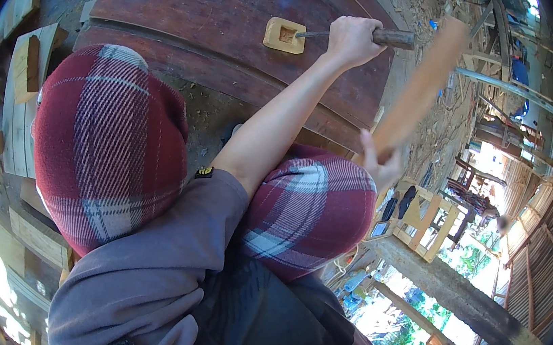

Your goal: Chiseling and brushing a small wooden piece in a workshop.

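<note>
My left hand (351, 41) is closed around a chisel (395, 39) with a dark wooden handle. Its thin metal shaft points left, and the tip reaches into a squarish recess in a small yellowish wood block (274, 34). The block lies on a reddish-brown wooden board (193, 6). Lower and to the right, my right hand (381, 167) grips a long wooden club (419, 90), smeared by motion. The club is raised beyond the chisel's handle end, apart from it.
My knees, in red plaid trousers (112, 147), rise close on both sides of my left arm. Cut planks and offcuts (28, 69) are piled at the left. To the right are a wooden frame (426, 223), a concrete beam (461, 289) and debris-strewn ground (423, 141).
</note>
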Tool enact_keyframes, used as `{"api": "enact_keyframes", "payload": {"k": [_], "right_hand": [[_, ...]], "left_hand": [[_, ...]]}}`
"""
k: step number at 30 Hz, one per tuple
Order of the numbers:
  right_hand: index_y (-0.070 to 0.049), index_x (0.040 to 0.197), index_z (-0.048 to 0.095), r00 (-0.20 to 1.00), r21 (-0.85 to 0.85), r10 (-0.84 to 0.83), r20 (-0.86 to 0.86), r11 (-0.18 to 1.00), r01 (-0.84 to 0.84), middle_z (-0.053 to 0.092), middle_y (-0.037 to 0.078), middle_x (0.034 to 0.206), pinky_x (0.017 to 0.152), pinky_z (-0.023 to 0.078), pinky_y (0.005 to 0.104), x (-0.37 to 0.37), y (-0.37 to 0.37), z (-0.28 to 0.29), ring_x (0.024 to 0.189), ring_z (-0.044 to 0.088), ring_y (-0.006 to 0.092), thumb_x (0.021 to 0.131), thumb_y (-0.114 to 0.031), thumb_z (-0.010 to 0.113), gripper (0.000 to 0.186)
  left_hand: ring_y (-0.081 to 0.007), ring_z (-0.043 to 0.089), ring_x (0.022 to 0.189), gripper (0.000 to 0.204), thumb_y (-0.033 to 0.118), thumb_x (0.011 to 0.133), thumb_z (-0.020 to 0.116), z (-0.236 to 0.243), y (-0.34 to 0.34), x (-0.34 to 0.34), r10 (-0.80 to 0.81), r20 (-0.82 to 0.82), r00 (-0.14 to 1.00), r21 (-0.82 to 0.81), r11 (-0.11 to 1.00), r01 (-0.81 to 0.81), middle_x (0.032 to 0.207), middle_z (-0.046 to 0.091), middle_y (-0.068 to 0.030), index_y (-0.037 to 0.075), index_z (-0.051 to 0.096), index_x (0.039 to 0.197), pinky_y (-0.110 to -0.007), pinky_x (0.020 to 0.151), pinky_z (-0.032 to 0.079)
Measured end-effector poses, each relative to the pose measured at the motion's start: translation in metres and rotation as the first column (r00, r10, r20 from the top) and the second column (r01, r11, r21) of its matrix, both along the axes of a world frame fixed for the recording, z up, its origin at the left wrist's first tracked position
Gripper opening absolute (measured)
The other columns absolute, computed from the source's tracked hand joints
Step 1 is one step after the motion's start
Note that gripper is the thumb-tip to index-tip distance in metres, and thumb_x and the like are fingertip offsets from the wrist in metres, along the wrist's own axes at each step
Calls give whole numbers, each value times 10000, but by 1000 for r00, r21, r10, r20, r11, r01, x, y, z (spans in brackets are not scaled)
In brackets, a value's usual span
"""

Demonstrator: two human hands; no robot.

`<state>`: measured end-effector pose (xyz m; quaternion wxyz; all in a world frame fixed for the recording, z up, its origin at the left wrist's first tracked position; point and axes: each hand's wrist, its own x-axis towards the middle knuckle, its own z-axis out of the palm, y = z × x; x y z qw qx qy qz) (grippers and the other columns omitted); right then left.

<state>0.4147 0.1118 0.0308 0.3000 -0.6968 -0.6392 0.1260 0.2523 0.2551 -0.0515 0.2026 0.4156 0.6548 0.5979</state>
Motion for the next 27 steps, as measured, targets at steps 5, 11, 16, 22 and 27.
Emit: {"api": "enact_keyframes", "payload": {"k": [5, 11, 16, 22, 27], "right_hand": [[62, 1159, 548, 753, 252, -25, -657, 935, 251, 564, 101, 802, 649, 448, 340, -14, -1, 17, 670, 514, 150, 706, -202, 768, 568], [71, 1051, 603, 997, -124, 59, -40, 990, -64, 630, 156, 945, 752, 468, 370, 2, 5, -6, 797, 585, 246, 706, -225, 782, 489], [81, 1218, 500, 855, -70, -172, -488, 985, 159, 594, 151, 984, 756, 472, 350, -33, -15, 21, 818, 579, 212, 744, -162, 766, 595], [76, 1221, 503, 906, -2, -25, -423, 1000, 27, 590, 151, 1021, 843, 449, 338, -3, -5, 0, 897, 581, 205, 742, -162, 786, 605], [65, 1169, 558, 964, -80, 96, -249, 990, -119, 599, 166, 1066, 898, 428, 339, 0, -4, 1, 993, 570, 215, 726, -188, 807, 568]], "left_hand": [[-302, 650, 695, 218, 354, 704, 726, -5, 0, -1, 66, 22, 998, 76, 995, -68, 684, 664, -80, 182, 721, 839, -403, 635, 505], [-295, 656, 702, 210, 345, 705, 727, -7, -1, -2, 60, 30, 998, 39, 997, -61, 704, 675, -70, 186, 722, 843, -404, 646, 510], [-290, 656, 701, 199, 330, 711, 724, -9, -5, 1, 42, -23, 999, 48, 998, -41, 701, 673, -73, 171, 717, 832, -404, 644, 509], [-287, 644, 670, 198, 307, 713, 721, 0, -8, 7, 68, -147, 987, 140, 989, -48, 691, 667, -88, 143, 715, 825, -382, 673, 487], [-283, 633, 646, 195, 291, 716, 721, 9, -11, 6, 68, -102, 992, 168, 985, -51, 675, 663, -92, 135, 718, 832, -364, 696, 469]]}}
